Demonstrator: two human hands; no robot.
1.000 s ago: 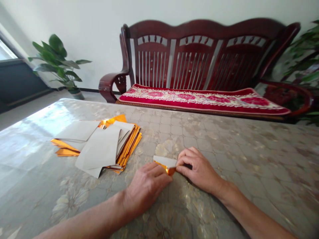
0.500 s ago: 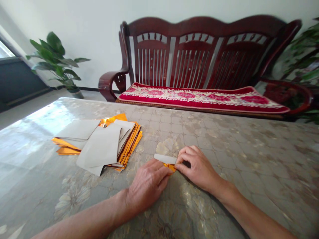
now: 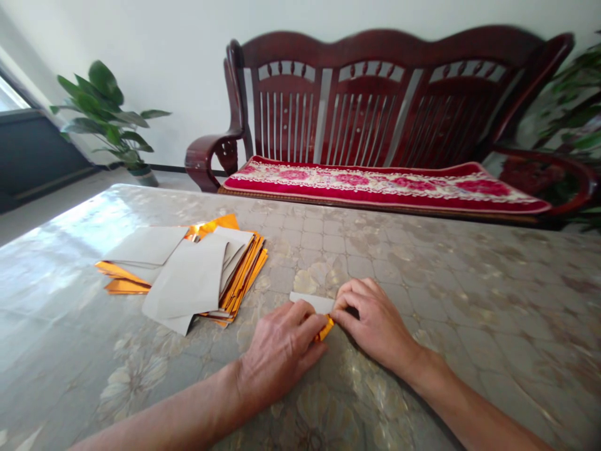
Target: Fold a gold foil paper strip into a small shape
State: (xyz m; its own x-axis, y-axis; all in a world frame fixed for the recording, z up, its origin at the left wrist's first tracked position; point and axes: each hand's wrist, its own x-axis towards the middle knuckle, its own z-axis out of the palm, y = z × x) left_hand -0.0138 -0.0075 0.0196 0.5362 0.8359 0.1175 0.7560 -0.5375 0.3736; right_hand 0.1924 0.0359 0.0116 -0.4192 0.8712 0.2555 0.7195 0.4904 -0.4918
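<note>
A small folded piece of gold foil paper [image 3: 320,304], white on its upper face and gold at its near edge, lies on the table [image 3: 422,275] between my hands. My left hand [image 3: 279,351] presses its fingers down on the paper's near left part. My right hand [image 3: 373,319] pinches the paper's right end with fingertips curled over it. Much of the paper is hidden under both hands.
A loose pile of gold foil sheets [image 3: 188,269], several turned white side up, lies to the left. Beyond the table stands a dark red wooden bench [image 3: 375,106] with a red floral cushion [image 3: 385,188]. A potted plant [image 3: 110,122] stands at far left.
My left hand has slid forward over the folded paper, covering more of its gold edge. My right hand has stayed in place.
</note>
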